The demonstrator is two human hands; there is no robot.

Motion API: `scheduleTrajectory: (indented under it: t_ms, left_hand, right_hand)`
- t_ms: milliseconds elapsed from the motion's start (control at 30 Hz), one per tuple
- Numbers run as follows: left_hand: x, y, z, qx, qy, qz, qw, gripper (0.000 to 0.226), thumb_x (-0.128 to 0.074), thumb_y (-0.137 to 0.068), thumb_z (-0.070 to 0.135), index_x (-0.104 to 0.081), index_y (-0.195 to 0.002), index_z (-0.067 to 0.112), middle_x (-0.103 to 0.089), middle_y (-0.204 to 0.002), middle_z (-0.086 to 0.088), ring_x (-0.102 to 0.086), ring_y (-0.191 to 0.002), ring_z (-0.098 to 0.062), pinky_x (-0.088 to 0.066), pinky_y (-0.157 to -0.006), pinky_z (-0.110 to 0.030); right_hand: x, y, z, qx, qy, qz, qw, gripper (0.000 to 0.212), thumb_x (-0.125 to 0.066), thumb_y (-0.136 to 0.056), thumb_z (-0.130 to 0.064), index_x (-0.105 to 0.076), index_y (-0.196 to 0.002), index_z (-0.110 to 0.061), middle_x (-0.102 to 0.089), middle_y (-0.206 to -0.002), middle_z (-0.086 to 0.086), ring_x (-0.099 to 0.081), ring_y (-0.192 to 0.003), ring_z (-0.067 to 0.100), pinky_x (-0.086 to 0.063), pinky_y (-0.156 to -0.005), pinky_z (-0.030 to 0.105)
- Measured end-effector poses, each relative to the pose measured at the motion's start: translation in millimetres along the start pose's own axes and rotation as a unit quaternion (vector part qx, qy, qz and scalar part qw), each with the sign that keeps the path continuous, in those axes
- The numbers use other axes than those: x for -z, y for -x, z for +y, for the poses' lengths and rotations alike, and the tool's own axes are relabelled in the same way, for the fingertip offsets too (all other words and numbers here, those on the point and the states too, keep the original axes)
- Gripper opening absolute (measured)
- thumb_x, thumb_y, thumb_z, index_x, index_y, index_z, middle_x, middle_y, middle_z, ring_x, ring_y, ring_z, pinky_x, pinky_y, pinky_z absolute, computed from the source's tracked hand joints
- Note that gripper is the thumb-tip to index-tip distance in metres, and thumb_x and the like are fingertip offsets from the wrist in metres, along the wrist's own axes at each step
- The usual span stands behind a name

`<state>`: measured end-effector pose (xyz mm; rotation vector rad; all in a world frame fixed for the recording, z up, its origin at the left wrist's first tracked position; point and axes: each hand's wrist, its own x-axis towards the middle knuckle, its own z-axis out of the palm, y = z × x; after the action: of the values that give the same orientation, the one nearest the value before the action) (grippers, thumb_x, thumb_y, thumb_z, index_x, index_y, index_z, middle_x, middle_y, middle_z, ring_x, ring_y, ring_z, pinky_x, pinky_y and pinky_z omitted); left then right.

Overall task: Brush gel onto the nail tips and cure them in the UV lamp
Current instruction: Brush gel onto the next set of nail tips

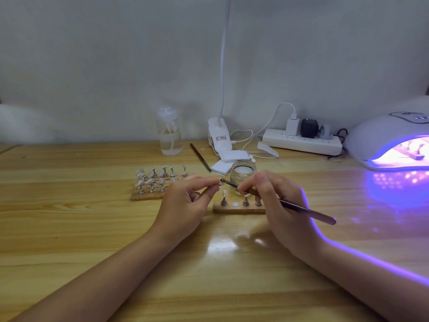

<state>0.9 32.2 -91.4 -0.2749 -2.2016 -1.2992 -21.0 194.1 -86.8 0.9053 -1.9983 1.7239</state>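
My left hand (188,203) pinches a small nail tip stand (214,185) above the table. My right hand (276,201) grips a thin brown gel brush (306,209), and its bristle end touches the tip held by the left hand. Below the hands lies a small wooden holder (232,209) with three stands and one bare round slot. A second wooden holder (144,196) with several nail tips on stands sits to the left. The white UV lamp (390,140) glows purple at the right, with another holder inside. A small glass gel jar (242,173) stands behind the hands.
A clear pump bottle (169,135), a clip lamp base (218,135), a power strip (301,141) with plugs and white cables line the back by the wall. A spare brush (199,156) and white wipe pads (229,159) lie near the jar.
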Motion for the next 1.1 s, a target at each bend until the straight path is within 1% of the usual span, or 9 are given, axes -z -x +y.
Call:
scheduleTrajectory:
  t_ms: [167,300,400,567,667,800,900,1000,1100]
  left_hand:
    - [-0.8,-0.7,0.5,0.024,0.034,-0.003,0.999,0.021,-0.063,-0.081,0.001,-0.069,-0.094,0.017,-0.062,-0.077,0.015,-0.046,-0.045,0.007,-0.03,-0.044,-0.005]
    - [-0.1,0.4,1.6,0.018,0.026,-0.009,0.999,0.023,-0.063,-0.081,-0.001,-0.067,-0.097,0.015,-0.065,-0.081,0.013,-0.053,-0.058,0.016,-0.037,-0.054,-0.001]
    - [0.2,0.2,1.2,0.024,0.024,-0.012,0.999,0.022,-0.063,-0.081,0.0,-0.068,-0.097,0.014,-0.066,-0.082,0.011,-0.055,-0.059,0.014,-0.038,-0.051,-0.005]
    - [0.7,0.3,0.6,0.044,0.032,0.0,0.999,0.023,-0.065,-0.08,0.005,-0.069,-0.09,0.025,-0.066,-0.082,0.019,-0.054,-0.061,0.003,-0.043,-0.053,-0.011]
    - [0.9,-0.3,0.0,0.051,0.046,0.013,0.998,0.022,-0.066,-0.079,0.008,-0.069,-0.083,0.029,-0.066,-0.077,0.02,-0.05,-0.056,-0.013,-0.042,-0.046,-0.022]
    - [3.4,-0.8,-0.2,0.04,0.05,0.017,0.998,0.017,-0.067,-0.079,0.006,-0.07,-0.078,0.023,-0.065,-0.09,0.011,-0.027,-0.036,-0.003,-0.025,-0.041,-0.008]
    - [3.6,-0.3,-0.5,0.053,0.072,0.028,0.996,0.014,-0.069,-0.077,0.007,-0.07,-0.076,0.02,-0.069,-0.089,0.012,-0.026,-0.037,-0.004,-0.025,-0.041,-0.009]
    - [2.2,-0.2,0.9,0.058,0.081,0.024,0.995,0.013,-0.071,-0.076,0.007,-0.07,-0.074,0.02,-0.068,-0.075,0.016,-0.029,-0.036,-0.003,-0.024,-0.039,-0.008]
    - [2.6,-0.2,1.1,0.055,0.084,0.021,0.995,0.016,-0.071,-0.075,0.004,-0.07,-0.072,0.02,-0.066,-0.075,0.009,-0.029,-0.037,-0.003,-0.023,-0.04,-0.008]
  right_hand:
    - [0.8,1.4,1.3,-0.016,-0.047,0.021,0.999,0.041,-0.041,-0.085,-0.04,-0.064,-0.057,-0.021,-0.064,-0.057,0.0,-0.057,-0.056,0.003,-0.042,-0.061,0.014]
    - [2.7,0.3,-0.1,0.008,-0.014,0.031,0.999,0.035,-0.04,-0.085,-0.037,-0.066,-0.068,-0.021,-0.065,-0.063,-0.004,-0.059,-0.062,0.0,-0.041,-0.062,0.009]
    - [1.2,-0.9,-0.1,0.013,0.024,0.015,1.0,0.032,-0.044,-0.086,-0.037,-0.068,-0.075,-0.02,-0.068,-0.072,-0.006,-0.06,-0.069,0.0,-0.042,-0.064,0.009]
    - [0.0,0.7,2.0,-0.004,-0.043,0.013,0.999,0.038,-0.045,-0.084,-0.038,-0.068,-0.063,-0.017,-0.065,-0.058,-0.004,-0.059,-0.057,0.002,-0.042,-0.06,0.011]
    - [0.8,2.1,3.0,-0.005,-0.059,0.028,0.998,0.042,-0.044,-0.083,-0.04,-0.066,-0.056,-0.018,-0.063,-0.053,0.002,-0.059,-0.053,0.007,-0.044,-0.06,0.015]
    - [3.5,0.5,2.9,-0.007,-0.063,0.054,0.997,0.038,-0.041,-0.084,-0.039,-0.066,-0.062,-0.022,-0.065,-0.058,-0.003,-0.058,-0.056,0.003,-0.042,-0.059,0.012]
    - [4.4,-0.7,2.8,0.005,-0.034,0.054,0.998,0.035,-0.04,-0.086,-0.036,-0.065,-0.068,-0.021,-0.065,-0.065,-0.013,-0.058,-0.062,-0.003,-0.04,-0.061,0.006]
    - [2.3,-0.1,1.9,0.018,0.015,0.033,0.999,0.031,-0.039,-0.087,-0.036,-0.063,-0.072,-0.027,-0.066,-0.075,-0.01,-0.058,-0.066,-0.002,-0.04,-0.065,0.008]
    - [1.4,0.6,1.2,0.026,0.038,0.021,0.999,0.029,-0.039,-0.088,-0.035,-0.063,-0.074,-0.029,-0.065,-0.076,-0.008,-0.056,-0.064,-0.001,-0.039,-0.065,0.008]
